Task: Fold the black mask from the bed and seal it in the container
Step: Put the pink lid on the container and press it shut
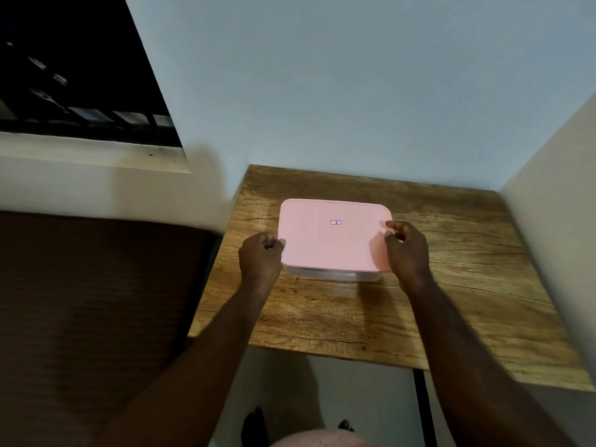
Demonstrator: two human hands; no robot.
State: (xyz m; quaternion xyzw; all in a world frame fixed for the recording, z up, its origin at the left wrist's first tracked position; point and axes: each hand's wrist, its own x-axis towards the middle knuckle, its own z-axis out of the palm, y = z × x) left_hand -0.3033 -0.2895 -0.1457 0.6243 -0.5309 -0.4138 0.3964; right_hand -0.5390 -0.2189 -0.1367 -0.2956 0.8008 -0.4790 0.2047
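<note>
A clear plastic container (335, 275) with a pink lid (332, 237) sits on a small wooden table (451, 285). The lid lies flat over the container and bears a small sticker in its middle. My left hand (260, 258) pinches the lid's left edge between thumb and fingers. Over on the right edge, my right hand (407, 250) grips the lid, thumb on top. The black mask is not visible; the container's inside is hidden by the lid.
The table stands in a corner between a pale blue wall and a white wall (554, 204). A brown bed (80, 301) lies to the left. A dark window (64, 75) is up at the left.
</note>
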